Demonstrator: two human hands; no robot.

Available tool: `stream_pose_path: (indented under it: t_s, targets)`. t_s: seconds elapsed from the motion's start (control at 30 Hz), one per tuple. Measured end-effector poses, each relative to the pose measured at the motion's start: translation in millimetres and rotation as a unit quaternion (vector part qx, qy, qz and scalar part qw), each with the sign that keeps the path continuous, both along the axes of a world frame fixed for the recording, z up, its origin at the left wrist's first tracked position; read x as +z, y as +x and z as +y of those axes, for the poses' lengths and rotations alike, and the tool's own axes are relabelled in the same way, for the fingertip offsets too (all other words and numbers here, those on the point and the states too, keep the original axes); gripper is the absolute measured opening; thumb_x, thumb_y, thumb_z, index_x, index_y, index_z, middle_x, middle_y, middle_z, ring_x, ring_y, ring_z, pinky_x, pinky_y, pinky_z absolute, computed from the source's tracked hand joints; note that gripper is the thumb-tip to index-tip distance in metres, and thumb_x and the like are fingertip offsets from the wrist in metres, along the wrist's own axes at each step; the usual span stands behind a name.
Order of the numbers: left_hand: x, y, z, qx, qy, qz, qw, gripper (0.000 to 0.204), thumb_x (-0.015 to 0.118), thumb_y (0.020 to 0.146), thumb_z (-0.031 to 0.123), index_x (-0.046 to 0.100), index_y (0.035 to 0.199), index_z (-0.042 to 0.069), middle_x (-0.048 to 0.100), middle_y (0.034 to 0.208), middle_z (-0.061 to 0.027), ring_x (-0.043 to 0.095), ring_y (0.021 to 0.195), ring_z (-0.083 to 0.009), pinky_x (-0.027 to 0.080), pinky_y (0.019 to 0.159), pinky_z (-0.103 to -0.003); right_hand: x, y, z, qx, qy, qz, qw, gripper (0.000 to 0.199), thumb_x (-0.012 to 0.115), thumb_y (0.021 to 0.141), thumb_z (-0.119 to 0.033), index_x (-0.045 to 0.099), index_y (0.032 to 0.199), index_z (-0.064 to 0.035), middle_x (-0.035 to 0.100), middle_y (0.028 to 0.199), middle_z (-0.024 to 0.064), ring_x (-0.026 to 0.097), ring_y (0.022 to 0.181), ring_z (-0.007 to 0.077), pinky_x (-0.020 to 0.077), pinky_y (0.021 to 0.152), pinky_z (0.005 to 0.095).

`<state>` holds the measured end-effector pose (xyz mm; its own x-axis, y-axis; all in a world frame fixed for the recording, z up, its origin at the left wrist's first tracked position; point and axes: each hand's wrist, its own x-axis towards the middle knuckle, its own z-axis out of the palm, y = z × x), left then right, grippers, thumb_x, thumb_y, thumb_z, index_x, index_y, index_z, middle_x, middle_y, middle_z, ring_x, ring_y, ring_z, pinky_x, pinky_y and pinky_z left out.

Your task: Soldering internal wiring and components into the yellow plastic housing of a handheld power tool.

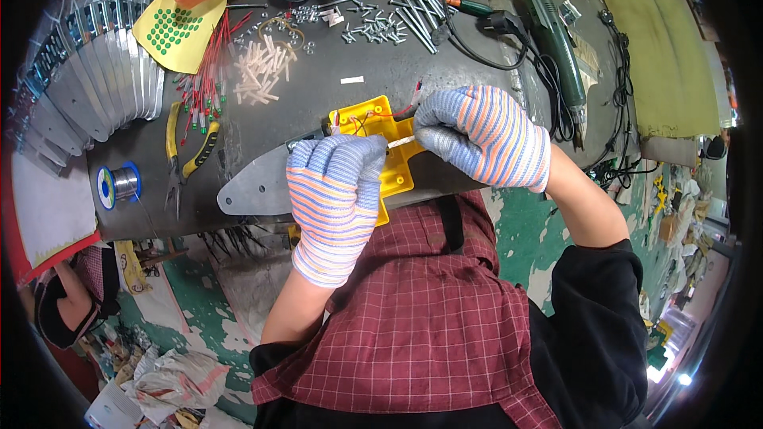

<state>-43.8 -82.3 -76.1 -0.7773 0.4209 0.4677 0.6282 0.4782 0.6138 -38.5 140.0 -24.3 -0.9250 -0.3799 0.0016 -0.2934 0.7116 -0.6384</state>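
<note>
A: And there's the white sleeve, just past twelve o'clock from mid-view, over the yellow casing! Who's got it?

B: The right hand, thumb and fingertips pinched on its three o'clock end! The left hand curls at the nine o'clock end; whether those fingers grip too, I cannot tell

A: Any heft?

B: Next to none, I'd judge: slim, probably soft enough to bend or squash. A light pinch near either end looks best

A: Slippery in knitted gloves?

B: Could be; that knit looks bulky for something so narrow

A: And the casing?

B: Hollow, stiff-looking, likely plastic. Take it by the bare wall at its five o'clock corner; the grey blade, out at nine, probably drags that side down
</note>
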Motion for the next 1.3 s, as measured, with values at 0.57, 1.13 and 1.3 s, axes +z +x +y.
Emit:
stream_pose_path:
  t_s: [0.57,1.13,1.3]
  targets:
    - [2.9,6.2,4.8,0.012,-0.039,0.027,0.999,0.015,0.073,0.082,0.014,0.068,0.095,0.010,0.063,0.088,-0.0079,0.058,0.084,-0.0289,0.044,0.079,-0.041,-8.6,50.8,37.6,-0.185,-0.079,0.112,0.973,0.032,0.072,0.079,-0.021,0.066,0.106,-0.0061,0.066,0.092,0.0132,0.063,0.080,0.0327,0.0505,0.071,0.0383]
    - [7.8,-1.0,17.2,0.010,-0.041,0.035,0.999,0.022,0.071,0.078,0.007,0.064,0.099,0.009,0.061,0.089,-0.0080,0.058,0.082,-0.0291,0.045,0.080,-0.042,-60.1,62.8,26.4,-0.289,0.154,0.241,0.914,0.042,0.063,0.077,-0.008,0.061,0.119,-0.0073,0.061,0.110,0.0151,0.056,0.106,0.0360,0.0420,0.093,0.0459]
    - [38.7,-8.7,-13.1,-0.049,0.024,-0.063,0.997,0.021,0.072,0.080,0.010,0.065,0.099,0.007,0.065,0.096,-0.0098,0.062,0.090,-0.0282,0.048,0.083,-0.040,-46.4,73.5,28.0,-0.305,0.127,0.257,0.908,0.048,0.061,0.077,-0.001,0.057,0.125,-0.0044,0.060,0.118,0.0163,0.053,0.115,0.0384,0.0401,0.102,0.0465]
